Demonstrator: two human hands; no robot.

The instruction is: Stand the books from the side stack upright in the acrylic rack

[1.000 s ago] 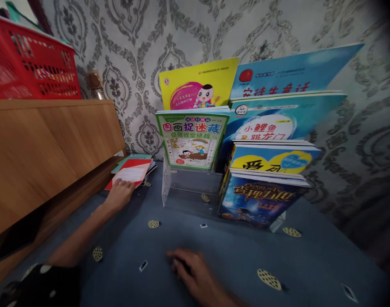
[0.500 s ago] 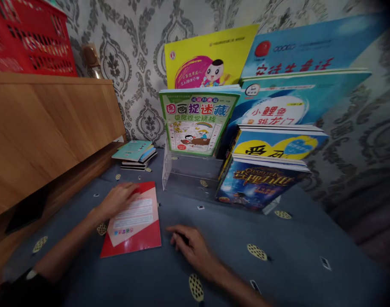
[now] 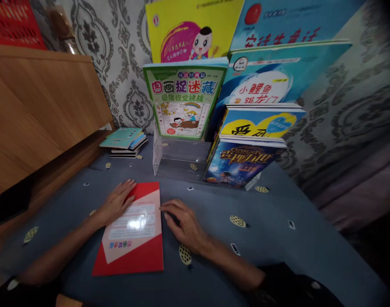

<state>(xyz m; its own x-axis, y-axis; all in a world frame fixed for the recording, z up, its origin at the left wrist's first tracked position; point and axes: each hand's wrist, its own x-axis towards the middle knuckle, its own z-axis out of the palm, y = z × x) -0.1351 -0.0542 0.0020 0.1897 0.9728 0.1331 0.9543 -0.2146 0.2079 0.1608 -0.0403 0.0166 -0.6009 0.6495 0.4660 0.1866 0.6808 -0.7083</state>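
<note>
At the far left of my feed, a red plastic basket (image 3: 16,23) sits on a brown wood-grain cabinet (image 3: 44,98); the basket's pale lettering is too cut off to read. Right of the cabinet, the small pile of teal-topped thin books (image 3: 123,138) now lacks the glossy red-and-pink booklet (image 3: 132,234) that lay over it a second ago. I now have that booklet flat on the patterned blue-grey tabletop (image 3: 275,238), nearer me and between both hands, so I judge either one can work it. My left hand (image 3: 117,204) lies palm down on its upper left, fingers straight, gripping nothing. The coloured characters near its lower edge look upside down and I can't read them surely. Next, in a clear acrylic stand (image 3: 155,155), the green-bordered picture book (image 3: 185,102) reads 图画捉迷藏, with 极限视觉挑战 beneath, before a bright yellow book (image 3: 191,32). My right hand (image 3: 184,224) has come to the booklet's right edge, fingers loosely curled around nothing; I can't tell if the fingertip touches. Rightmost, a teal book (image 3: 278,72) reads 小鲤鱼跳龙门, and the glossy dark-blue book (image 3: 243,164) in front seems to say 查理九世 in gold.
</note>
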